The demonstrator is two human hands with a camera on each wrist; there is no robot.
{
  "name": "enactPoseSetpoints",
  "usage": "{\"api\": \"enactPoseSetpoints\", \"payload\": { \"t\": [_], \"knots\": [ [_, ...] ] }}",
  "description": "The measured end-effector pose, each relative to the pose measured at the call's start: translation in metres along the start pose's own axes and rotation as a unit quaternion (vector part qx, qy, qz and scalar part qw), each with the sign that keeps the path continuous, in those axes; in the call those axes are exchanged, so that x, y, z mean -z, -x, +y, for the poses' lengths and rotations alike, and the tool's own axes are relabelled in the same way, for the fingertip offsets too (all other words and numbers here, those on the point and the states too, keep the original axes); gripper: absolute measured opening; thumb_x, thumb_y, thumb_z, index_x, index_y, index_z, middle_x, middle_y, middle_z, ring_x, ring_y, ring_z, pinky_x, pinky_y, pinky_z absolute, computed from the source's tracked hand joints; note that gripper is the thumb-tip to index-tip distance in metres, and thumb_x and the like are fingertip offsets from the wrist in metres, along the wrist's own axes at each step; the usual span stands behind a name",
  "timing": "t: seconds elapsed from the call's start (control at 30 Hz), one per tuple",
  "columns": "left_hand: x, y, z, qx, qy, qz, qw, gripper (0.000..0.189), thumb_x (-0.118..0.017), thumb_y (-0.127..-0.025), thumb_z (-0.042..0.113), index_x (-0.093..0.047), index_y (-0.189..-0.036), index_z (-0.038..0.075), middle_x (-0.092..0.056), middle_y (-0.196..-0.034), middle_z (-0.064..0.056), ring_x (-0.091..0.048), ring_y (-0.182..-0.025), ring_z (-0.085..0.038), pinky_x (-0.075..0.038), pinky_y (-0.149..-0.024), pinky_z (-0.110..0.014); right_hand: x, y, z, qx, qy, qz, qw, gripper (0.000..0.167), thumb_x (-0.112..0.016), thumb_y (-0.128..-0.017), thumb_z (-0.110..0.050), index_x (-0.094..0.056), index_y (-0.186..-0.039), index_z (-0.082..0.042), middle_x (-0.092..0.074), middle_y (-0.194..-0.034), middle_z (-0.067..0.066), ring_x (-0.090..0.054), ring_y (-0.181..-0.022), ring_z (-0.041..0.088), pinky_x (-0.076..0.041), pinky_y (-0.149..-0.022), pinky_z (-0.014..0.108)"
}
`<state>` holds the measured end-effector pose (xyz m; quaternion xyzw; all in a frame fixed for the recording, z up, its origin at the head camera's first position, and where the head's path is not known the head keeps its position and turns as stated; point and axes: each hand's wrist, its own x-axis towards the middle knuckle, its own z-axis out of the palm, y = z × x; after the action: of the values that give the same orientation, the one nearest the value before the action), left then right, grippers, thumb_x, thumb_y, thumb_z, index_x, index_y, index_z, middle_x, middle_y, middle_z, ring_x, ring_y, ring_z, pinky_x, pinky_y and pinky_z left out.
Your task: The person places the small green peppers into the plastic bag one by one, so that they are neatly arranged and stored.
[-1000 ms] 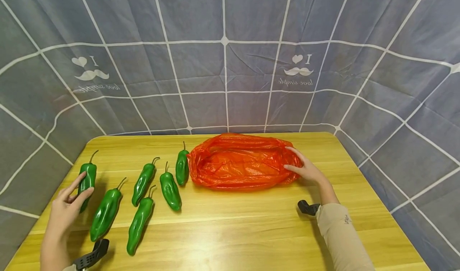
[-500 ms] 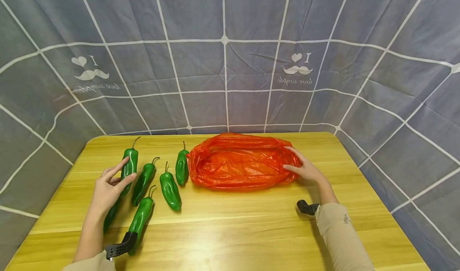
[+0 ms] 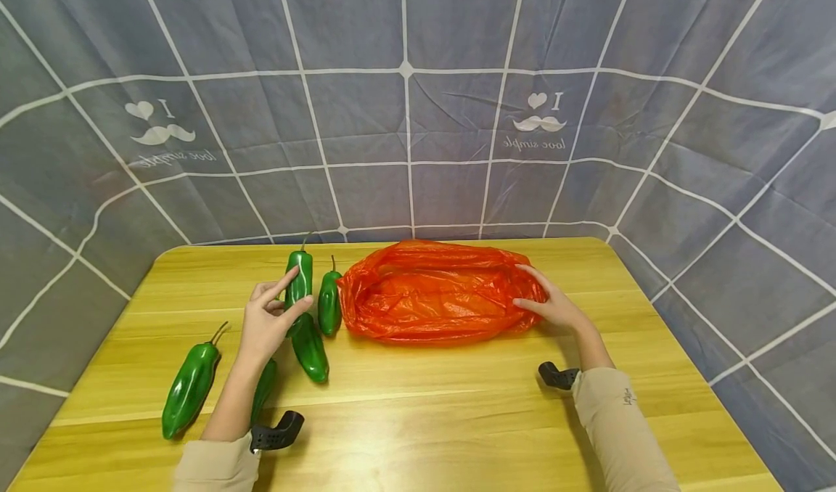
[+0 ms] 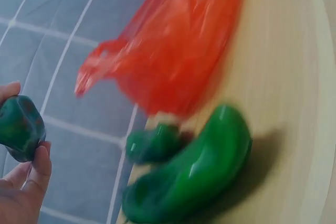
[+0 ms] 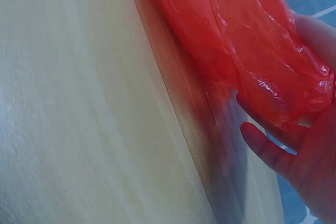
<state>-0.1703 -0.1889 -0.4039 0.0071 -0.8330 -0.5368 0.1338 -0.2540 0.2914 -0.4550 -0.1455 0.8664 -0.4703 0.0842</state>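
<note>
My left hand (image 3: pixel 264 325) pinches a green pepper (image 3: pixel 300 273) between thumb and fingers, stem pointing away; the left wrist view shows the pepper (image 4: pixel 20 129) end-on. It is held over the left part of the table, overlapping another green pepper (image 3: pixel 310 354). To its right, a further pepper (image 3: pixel 329 305) lies against the left end of a red plastic bag (image 3: pixel 437 296). The bag sits spread, its mouth facing up. My right hand (image 3: pixel 555 307) holds the bag's right end; in the right wrist view, thumb and fingers wrap round the thin plastic (image 5: pixel 236 35).
A pepper (image 3: pixel 191 390) lies at the left on the wooden table (image 3: pixel 444 419). Another pepper (image 3: pixel 265 389) is partly hidden by my left forearm. Grey curtain (image 3: pixel 366 129) with white lines encloses the back and sides.
My left hand has carried the pepper from the far left rightward, past the other peppers toward the bag. My right hand has stayed at the bag's right end.
</note>
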Motion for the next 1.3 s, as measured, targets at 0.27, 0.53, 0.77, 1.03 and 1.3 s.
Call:
{"api": "enactPoseSetpoints", "payload": {
  "t": [0.27, 0.53, 0.77, 1.03, 1.3],
  "knots": [
    [-0.037, -0.009, 0.015, -0.018, 0.031, -0.006, 0.9993, 0.053, -0.070, -0.081, 0.015, -0.053, -0.130, 0.013, -0.043, -0.105, -0.012, -0.046, -0.073, -0.020, -0.041, -0.063, -0.016, 0.001, -0.001, -0.002, 0.003, 0.001, -0.004, 1.0000, 0.069, -0.065, -0.086, -0.021, -0.027, -0.144, -0.017, -0.015, -0.149, 0.020, -0.025, -0.129, 0.045, -0.023, -0.102, 0.058],
    [-0.066, -0.009, 0.046, -0.015, 0.064, -0.033, 0.9973, 0.052, -0.070, -0.081, 0.012, -0.053, -0.130, 0.009, -0.043, -0.108, -0.016, -0.049, -0.084, -0.030, -0.044, -0.072, -0.021, 0.002, -0.003, -0.004, 0.007, -0.006, -0.009, 0.9999, 0.069, -0.065, -0.086, -0.019, -0.027, -0.144, -0.017, -0.015, -0.149, 0.020, -0.024, -0.130, 0.044, -0.022, -0.102, 0.058],
    [-0.094, -0.012, 0.051, -0.025, 0.081, -0.056, 0.9949, 0.054, -0.072, -0.079, 0.013, -0.053, -0.130, 0.009, -0.043, -0.107, -0.017, -0.046, -0.076, -0.025, -0.042, -0.068, -0.022, 0.004, 0.002, -0.025, 0.002, -0.007, -0.018, 0.9998, 0.070, -0.064, -0.086, -0.013, -0.025, -0.144, -0.009, -0.014, -0.147, 0.025, -0.022, -0.129, 0.048, -0.020, -0.101, 0.061],
    [-0.131, -0.015, 0.036, -0.013, 0.114, -0.080, 0.9902, 0.054, -0.074, -0.077, 0.017, -0.056, -0.128, 0.014, -0.044, -0.107, -0.014, -0.047, -0.076, -0.021, -0.045, -0.064, -0.020, 0.004, 0.007, -0.043, 0.000, -0.008, -0.018, 0.9998, 0.067, -0.062, -0.086, -0.010, -0.026, -0.143, -0.004, -0.015, -0.147, 0.026, -0.021, -0.130, 0.048, -0.018, -0.103, 0.060],
    [-0.142, -0.008, 0.056, -0.005, 0.141, -0.119, 0.9828, 0.052, -0.070, -0.080, 0.009, -0.052, -0.128, 0.002, -0.044, -0.104, -0.020, -0.050, -0.076, -0.025, -0.048, -0.061, -0.019, 0.006, 0.005, -0.043, 0.001, -0.007, -0.018, 0.9998, 0.067, -0.062, -0.086, -0.009, -0.027, -0.142, -0.004, -0.015, -0.147, 0.026, -0.022, -0.129, 0.048, -0.020, -0.102, 0.060]
  ]
}}
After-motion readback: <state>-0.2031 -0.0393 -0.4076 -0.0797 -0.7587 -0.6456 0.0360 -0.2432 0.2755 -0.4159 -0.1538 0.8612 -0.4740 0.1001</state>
